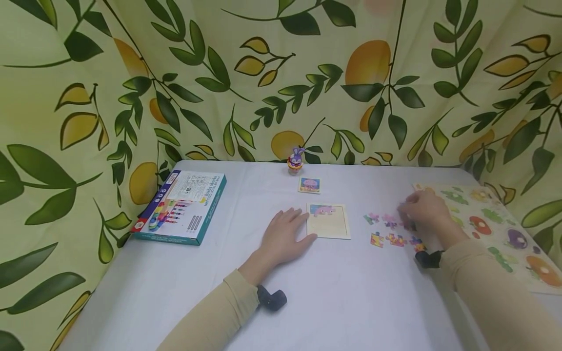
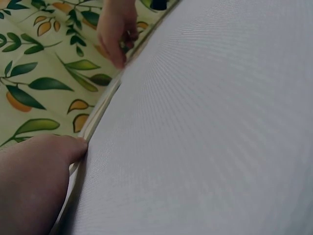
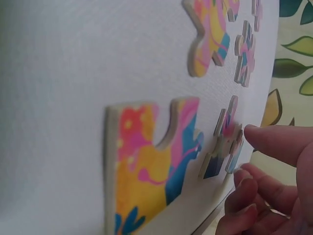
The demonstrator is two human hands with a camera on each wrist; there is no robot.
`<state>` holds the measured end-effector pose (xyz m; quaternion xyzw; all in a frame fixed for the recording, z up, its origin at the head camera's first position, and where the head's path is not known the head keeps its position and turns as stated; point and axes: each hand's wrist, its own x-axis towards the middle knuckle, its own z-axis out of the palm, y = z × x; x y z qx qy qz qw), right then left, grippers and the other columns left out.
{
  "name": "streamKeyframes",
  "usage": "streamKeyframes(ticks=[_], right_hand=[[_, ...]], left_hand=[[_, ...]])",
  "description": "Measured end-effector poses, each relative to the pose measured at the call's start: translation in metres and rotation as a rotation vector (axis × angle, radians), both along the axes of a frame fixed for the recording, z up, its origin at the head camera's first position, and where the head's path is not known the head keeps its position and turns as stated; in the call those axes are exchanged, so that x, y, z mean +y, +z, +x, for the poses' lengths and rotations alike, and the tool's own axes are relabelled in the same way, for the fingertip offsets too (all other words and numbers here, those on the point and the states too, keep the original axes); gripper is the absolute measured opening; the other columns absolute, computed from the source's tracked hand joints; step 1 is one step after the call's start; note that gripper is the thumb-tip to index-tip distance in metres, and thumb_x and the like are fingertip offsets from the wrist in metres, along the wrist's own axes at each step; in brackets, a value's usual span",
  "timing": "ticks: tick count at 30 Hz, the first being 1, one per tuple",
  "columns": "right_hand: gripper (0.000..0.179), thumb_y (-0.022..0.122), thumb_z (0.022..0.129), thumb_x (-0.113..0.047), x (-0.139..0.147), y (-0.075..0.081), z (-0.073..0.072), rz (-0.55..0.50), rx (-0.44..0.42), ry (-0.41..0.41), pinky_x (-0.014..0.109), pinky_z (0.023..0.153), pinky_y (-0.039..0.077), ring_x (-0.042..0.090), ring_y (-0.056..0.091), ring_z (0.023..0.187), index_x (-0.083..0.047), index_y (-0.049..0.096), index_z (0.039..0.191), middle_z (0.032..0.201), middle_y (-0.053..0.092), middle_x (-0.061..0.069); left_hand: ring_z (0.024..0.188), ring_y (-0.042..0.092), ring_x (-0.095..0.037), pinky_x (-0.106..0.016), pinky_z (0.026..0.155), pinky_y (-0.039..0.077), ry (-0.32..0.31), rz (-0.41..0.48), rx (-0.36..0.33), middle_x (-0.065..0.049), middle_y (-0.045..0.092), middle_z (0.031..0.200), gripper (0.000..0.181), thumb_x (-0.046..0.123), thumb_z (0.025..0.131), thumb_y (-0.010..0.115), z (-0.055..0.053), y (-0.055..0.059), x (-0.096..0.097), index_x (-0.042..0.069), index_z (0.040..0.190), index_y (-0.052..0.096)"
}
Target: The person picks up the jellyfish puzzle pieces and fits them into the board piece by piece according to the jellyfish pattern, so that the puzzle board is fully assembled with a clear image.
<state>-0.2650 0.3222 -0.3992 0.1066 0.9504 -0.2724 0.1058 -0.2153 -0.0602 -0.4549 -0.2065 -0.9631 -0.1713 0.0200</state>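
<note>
My left hand (image 1: 285, 235) rests on the table with its fingers spread, fingertips and thumb at the left edge of a pale puzzle tray (image 1: 329, 226). A few joined jigsaw pieces (image 1: 322, 210), pink and blue, lie in the tray's top left corner. Over at the right, my right hand (image 1: 423, 209) reaches down among the loose pieces. Its thumb and fingertips pinch the edges of a jigsaw piece (image 3: 234, 152) in the right wrist view. Nearer that camera lies a yellow, pink and blue jigsaw piece (image 3: 151, 156). More loose pieces (image 1: 396, 240) lie in two rough rows.
A small picture card (image 1: 309, 185) lies behind the tray, with a purple rabbit figurine (image 1: 296, 162) near the back edge. At the left is a flat toy box (image 1: 180, 207). A large vegetable picture sheet (image 1: 496, 219) covers the right side, partly under my right arm.
</note>
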Motion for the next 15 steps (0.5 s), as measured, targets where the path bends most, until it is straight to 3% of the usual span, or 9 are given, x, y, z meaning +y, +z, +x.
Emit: streamKeyframes(ticks=[5, 15], right_hand=[[0.065, 0.067, 0.097, -0.035, 0.0017, -0.0005, -0.0009, 0.013, -0.024, -0.037, 0.069, 0.095, 0.045, 0.054, 0.047, 0.113, 0.016, 0.049, 0.133, 0.124, 0.047, 0.035], [0.065, 0.07, 0.095, -0.037, 0.0036, -0.0007, -0.0023, 0.038, -0.06, -0.03, 0.066, 0.092, 0.047, 0.052, 0.046, 0.11, 0.014, 0.05, 0.13, 0.122, 0.042, 0.032]], left_hand=[[0.15, 0.033, -0.023, -0.041, 0.126, 0.015, -0.004, -0.003, 0.005, -0.004, 0.045, 0.158, 0.067, 0.06, 0.099, 0.053, -0.0005, -0.0005, 0.0003, 0.02, 0.153, 0.051], [0.149, 0.034, -0.024, -0.041, 0.126, 0.016, -0.01, 0.002, 0.023, -0.005, 0.046, 0.157, 0.066, 0.059, 0.099, 0.053, -0.0008, -0.0026, -0.0009, 0.019, 0.152, 0.052]])
